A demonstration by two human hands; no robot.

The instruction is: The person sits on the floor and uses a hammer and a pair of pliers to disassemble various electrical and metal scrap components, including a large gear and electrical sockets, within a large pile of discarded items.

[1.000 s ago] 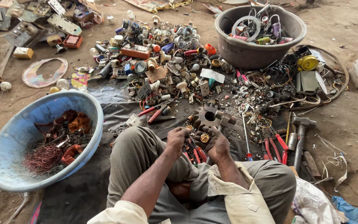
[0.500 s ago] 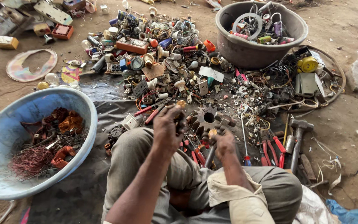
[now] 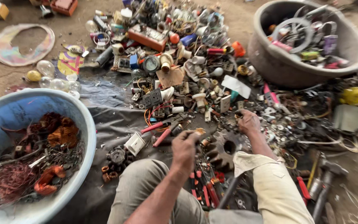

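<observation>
I sit on the ground with a spread of electrical scrap in front of my knees. My left hand (image 3: 185, 150) is raised over my left knee with its fingers closed on a small copper-coloured part (image 3: 199, 132). My right hand (image 3: 248, 122) reaches forward into the scrap pile (image 3: 195, 83), its fingertips down among small pieces; what it grips is hidden. A dark toothed metal gear (image 3: 224, 146) lies between my hands. Red-handled pliers (image 3: 164, 129) lie just left of my left hand.
A blue basin (image 3: 83, 124) at the left holds copper wire and coils. A grey tub (image 3: 286, 66) at the back right holds metal scrap. Red-handled tools (image 3: 206, 193) lie between my legs, hammers (image 3: 326, 186) at the right. Glass bulbs (image 3: 54, 76) lie at the left.
The view has moved closer and lower. My right hand has gone forward from the gear into the scrap pile. My left hand stays raised, holding the small part.
</observation>
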